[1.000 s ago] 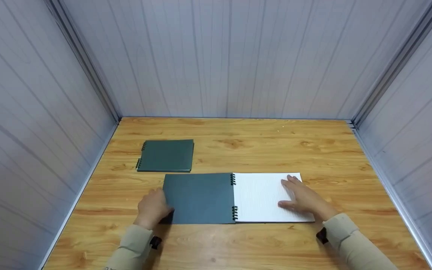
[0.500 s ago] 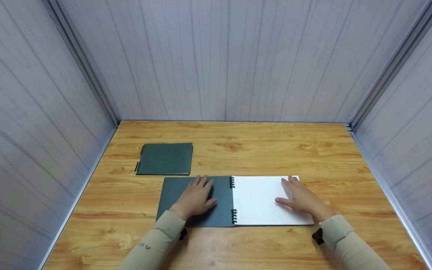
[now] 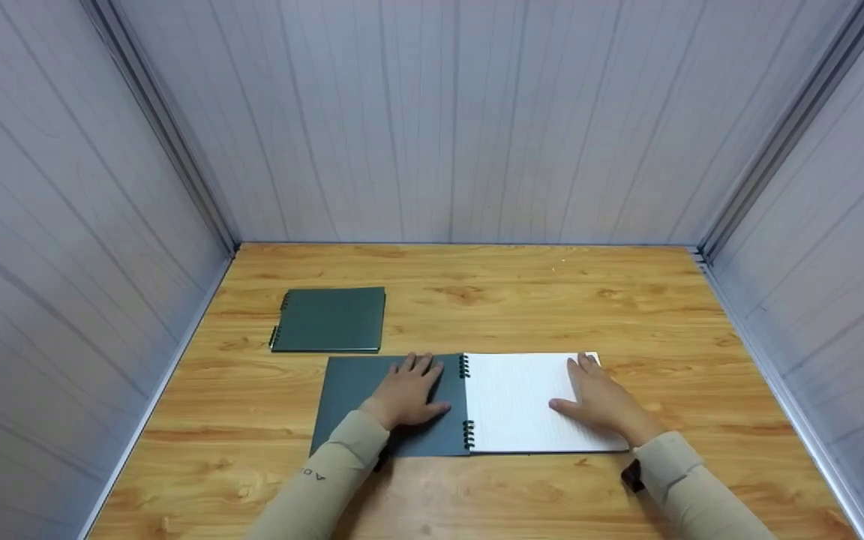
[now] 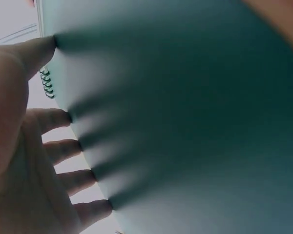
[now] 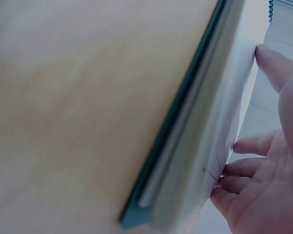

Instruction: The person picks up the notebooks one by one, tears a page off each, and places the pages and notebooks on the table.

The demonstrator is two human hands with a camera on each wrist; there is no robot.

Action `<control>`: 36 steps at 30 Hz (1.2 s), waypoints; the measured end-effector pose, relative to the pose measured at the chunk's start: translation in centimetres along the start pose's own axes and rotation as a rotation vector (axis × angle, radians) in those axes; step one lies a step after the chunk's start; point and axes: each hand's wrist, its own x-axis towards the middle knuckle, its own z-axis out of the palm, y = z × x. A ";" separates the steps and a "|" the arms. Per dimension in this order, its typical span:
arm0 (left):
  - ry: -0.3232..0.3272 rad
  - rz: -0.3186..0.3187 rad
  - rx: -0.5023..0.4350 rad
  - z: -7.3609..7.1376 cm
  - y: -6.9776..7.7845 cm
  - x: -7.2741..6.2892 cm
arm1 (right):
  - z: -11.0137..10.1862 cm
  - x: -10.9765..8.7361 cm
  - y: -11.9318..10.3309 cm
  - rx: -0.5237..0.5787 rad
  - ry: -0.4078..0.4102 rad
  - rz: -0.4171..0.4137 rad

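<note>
A spiral notebook lies spread flat, its dark green cover (image 3: pixel 353 386) on the left and a white ruled page (image 3: pixel 511 397) on the right. Black coil binding (image 3: pixel 468 433) joins the two halves. My left hand (image 3: pixel 409 394) rests on the cover's inner side near the coils, fingers spread. In the left wrist view its fingertips (image 4: pixel 88 178) touch the green surface. My right hand (image 3: pixel 601 397) presses the page near its outer edge with straight fingers. In the right wrist view, its fingertips (image 5: pixel 227 170) meet the page, and the stack of sheets (image 5: pixel 193 146) shows edge-on.
A second green spiral notebook (image 3: pixel 331 319), closed, lies on the wooden table (image 3: pixel 522 300) behind the open one, to the left. Pale panel walls (image 3: pixel 454 120) stand at the back and on both sides.
My left hand has moved from the cover's outer left edge rightward onto the cover, close to the coils. My right hand has stayed on the page, barely shifting.
</note>
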 end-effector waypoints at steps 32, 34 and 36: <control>-0.086 -0.071 -0.025 -0.3 1.0 0.3 | 0.2 -0.1 -0.6 0.129 0.034 -0.079; -0.086 -0.071 -0.019 -0.3 1.0 0.3 | 0.2 -0.2 -0.5 0.183 0.058 -0.101; -0.086 -0.071 -0.017 -0.5 1.0 0.2 | 0.1 -0.4 -0.6 0.225 0.087 -0.113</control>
